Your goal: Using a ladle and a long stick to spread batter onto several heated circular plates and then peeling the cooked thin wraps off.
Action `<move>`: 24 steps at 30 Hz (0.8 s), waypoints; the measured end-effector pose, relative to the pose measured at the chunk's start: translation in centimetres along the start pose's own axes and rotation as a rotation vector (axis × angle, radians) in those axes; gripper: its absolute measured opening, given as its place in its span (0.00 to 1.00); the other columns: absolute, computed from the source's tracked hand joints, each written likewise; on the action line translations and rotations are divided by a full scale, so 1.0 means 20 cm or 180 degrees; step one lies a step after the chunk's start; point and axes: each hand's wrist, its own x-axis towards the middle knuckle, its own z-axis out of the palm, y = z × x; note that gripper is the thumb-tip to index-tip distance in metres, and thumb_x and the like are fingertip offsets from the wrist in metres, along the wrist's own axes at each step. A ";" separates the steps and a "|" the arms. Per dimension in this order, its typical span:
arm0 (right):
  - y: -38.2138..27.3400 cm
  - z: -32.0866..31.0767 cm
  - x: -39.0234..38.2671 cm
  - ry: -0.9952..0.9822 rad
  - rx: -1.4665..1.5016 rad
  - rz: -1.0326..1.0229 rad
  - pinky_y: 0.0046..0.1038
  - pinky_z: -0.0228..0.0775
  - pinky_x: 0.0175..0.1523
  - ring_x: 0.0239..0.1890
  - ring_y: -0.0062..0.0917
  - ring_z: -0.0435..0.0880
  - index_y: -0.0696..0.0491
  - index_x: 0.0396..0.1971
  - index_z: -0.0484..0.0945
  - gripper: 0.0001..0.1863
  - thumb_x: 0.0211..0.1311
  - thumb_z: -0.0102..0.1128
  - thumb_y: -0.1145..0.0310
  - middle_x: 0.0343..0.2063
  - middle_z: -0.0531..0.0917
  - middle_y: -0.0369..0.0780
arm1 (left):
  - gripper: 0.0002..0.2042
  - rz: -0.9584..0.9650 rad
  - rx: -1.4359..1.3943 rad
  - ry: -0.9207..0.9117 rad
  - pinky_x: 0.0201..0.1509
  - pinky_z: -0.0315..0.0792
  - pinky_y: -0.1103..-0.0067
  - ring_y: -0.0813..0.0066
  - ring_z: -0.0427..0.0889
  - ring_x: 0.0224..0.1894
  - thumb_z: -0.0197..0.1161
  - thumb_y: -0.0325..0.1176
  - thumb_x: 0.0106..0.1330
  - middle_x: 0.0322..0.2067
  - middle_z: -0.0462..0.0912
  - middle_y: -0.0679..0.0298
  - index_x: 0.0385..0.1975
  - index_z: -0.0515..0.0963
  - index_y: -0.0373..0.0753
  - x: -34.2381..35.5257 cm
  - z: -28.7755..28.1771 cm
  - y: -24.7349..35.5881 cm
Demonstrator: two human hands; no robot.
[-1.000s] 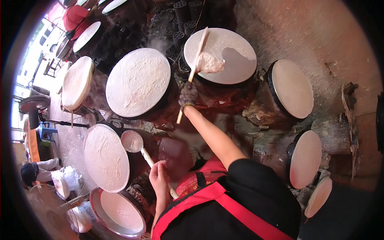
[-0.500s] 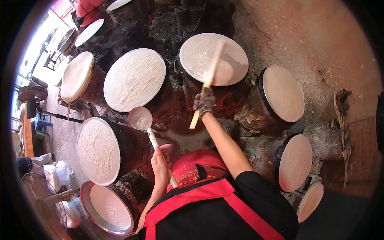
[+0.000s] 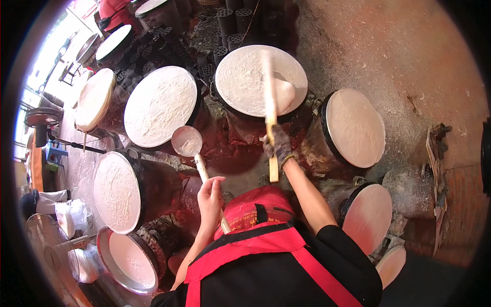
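Note:
My bare left hand [image 3: 208, 202] is wrapped round the pale handle of a ladle [image 3: 187, 141]. Its round bowl holds some whitish paste and hangs between the griddles. In a dark knitted glove, my right hand [image 3: 279, 145] grips a flat wooden stick [image 3: 269, 94]. The stick reaches away from me across a round griddle [image 3: 238, 84] covered in a rough whitish layer. Against the stick's right side is a smooth, paler mound of batter [image 3: 284, 95]. I cannot tell whether the stick's blurred far end touches the layer.
Coated round griddles on drum-like stoves surround me, including one at left [image 3: 162, 106] and one at right [image 3: 355, 128]. A wide bowl of batter [image 3: 105, 245] stands at lower left. Honeycomb coal cylinders [image 3: 226, 23] are stacked behind; firewood [image 3: 438, 169] lies right, a fan [image 3: 43, 117] left.
My right hand has come nearer to me and a little right; the stick has swung from slanting to almost straight ahead. The ladle has shifted slightly up, still held. The whole view has moved a little.

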 end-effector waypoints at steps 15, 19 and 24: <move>-0.61 -0.72 0.28 -0.0234 -0.0963 0.0381 0.22 0.54 0.09 0.06 0.21 0.65 0.40 0.45 0.68 0.14 0.60 0.52 0.57 0.16 0.74 0.37 | 0.20 0.0056 -0.0245 0.0399 0.15 0.54 0.91 0.91 0.60 0.17 0.43 0.45 0.69 0.29 0.65 0.71 0.58 0.64 0.48 0.03 0.40 0.01; -0.56 -0.35 0.30 0.0088 -0.1101 -0.0045 0.21 0.54 0.09 0.05 0.18 0.63 0.39 0.50 0.67 0.17 0.61 0.51 0.58 0.15 0.73 0.35 | 0.24 0.0100 -0.0451 0.0698 0.14 0.58 0.89 0.85 0.63 0.16 0.36 0.49 0.70 0.25 0.67 0.68 0.63 0.51 0.48 0.06 0.46 0.11; -0.44 -0.32 0.26 -0.0554 -0.1462 -0.0332 0.18 0.54 0.11 0.07 0.13 0.62 0.38 0.55 0.67 0.21 0.61 0.50 0.63 0.15 0.72 0.31 | 0.16 -0.0419 -0.0727 -0.0002 0.16 0.61 0.86 0.83 0.64 0.17 0.43 0.45 0.69 0.22 0.66 0.68 0.44 0.66 0.40 0.16 0.28 0.16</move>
